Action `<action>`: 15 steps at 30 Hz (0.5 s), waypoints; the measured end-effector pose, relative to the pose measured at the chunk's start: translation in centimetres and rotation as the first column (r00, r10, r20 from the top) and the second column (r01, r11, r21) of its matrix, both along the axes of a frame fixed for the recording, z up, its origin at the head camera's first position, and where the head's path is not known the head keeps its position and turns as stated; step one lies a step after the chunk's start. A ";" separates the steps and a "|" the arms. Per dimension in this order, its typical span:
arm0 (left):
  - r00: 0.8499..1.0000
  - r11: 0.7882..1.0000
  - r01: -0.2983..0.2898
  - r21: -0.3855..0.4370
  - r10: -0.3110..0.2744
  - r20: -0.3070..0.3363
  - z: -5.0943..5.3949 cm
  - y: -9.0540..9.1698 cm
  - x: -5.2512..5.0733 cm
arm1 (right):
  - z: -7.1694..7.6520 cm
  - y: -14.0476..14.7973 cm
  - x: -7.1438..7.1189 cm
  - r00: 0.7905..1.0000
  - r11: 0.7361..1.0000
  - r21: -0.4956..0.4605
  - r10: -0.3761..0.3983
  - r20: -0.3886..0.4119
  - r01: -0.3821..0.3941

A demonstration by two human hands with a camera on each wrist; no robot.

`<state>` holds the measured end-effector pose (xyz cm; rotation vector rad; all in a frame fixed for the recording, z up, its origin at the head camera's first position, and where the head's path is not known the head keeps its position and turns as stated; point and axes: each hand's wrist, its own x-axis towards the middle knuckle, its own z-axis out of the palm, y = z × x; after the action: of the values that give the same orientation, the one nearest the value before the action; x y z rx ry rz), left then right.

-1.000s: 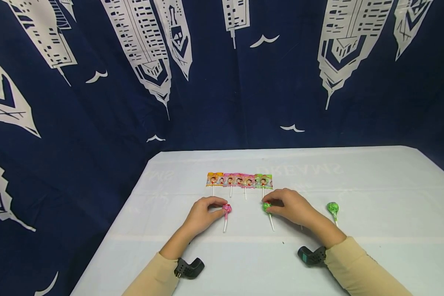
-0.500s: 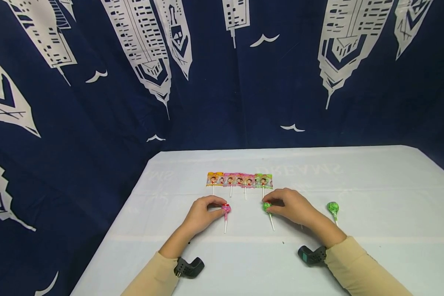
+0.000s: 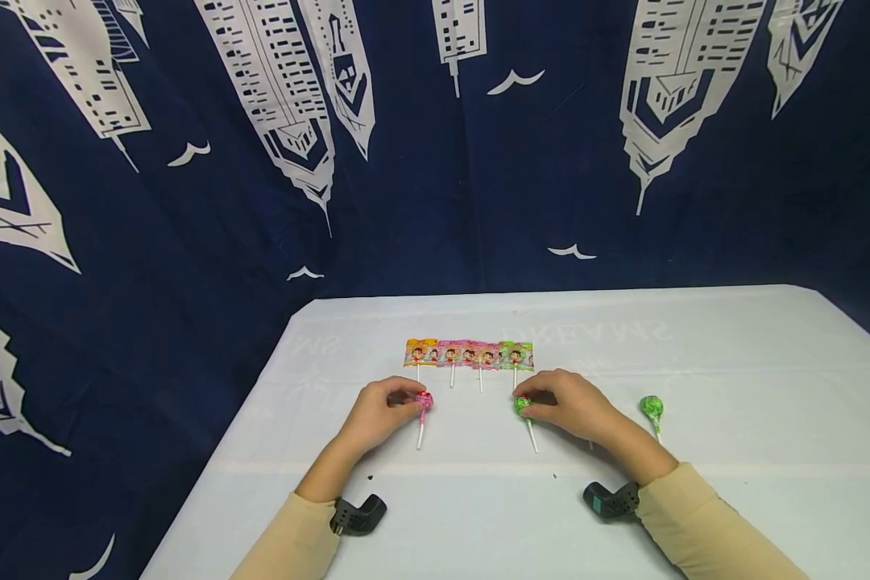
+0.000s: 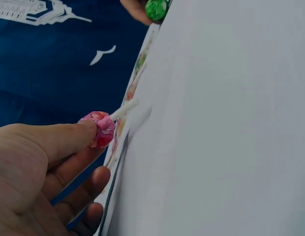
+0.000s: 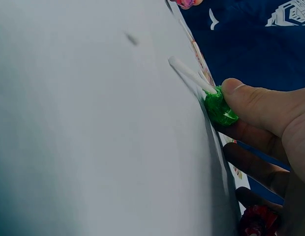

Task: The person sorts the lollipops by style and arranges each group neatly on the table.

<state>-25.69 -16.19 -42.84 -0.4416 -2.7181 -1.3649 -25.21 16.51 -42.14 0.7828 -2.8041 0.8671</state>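
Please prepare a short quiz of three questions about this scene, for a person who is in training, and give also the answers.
1. Which hand holds the pink lollipop? a) right b) left c) neither
2. True or false: in the row of flat packets, every packet is green.
3. Fill the gap: the right hand pinches a round lollipop with a ____ wrapper.

Key
1. b: the left hand pinches it by its wrapped ball.
2. False: the row shows orange, pink and green packets.
3. green
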 end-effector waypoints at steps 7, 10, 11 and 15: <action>0.998 0.998 -0.061 -0.020 0.061 -0.003 -0.1 -1.3 -0.4 | -0.2 0.0 -0.2 1.000 1.000 0.010 -0.008 0.006 0.008; 0.997 0.997 -0.073 -0.027 0.073 0.001 -0.2 -1.6 -0.6 | -0.2 0.0 -0.1 1.000 1.000 0.007 -0.010 0.017 0.010; 0.997 0.997 -0.073 -0.026 0.073 0.003 -0.2 -1.7 -0.6 | -0.2 0.1 -0.1 1.000 1.000 0.007 -0.011 0.019 0.011; 0.998 0.998 -0.065 -0.021 0.065 0.006 -0.3 -2.2 -0.8 | 0.0 0.0 0.1 1.000 1.000 0.002 -0.011 0.026 0.011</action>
<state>-26.45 -18.37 -43.17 -0.3476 -2.7293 -1.3258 -25.12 16.49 -42.15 0.7607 -2.8287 0.8798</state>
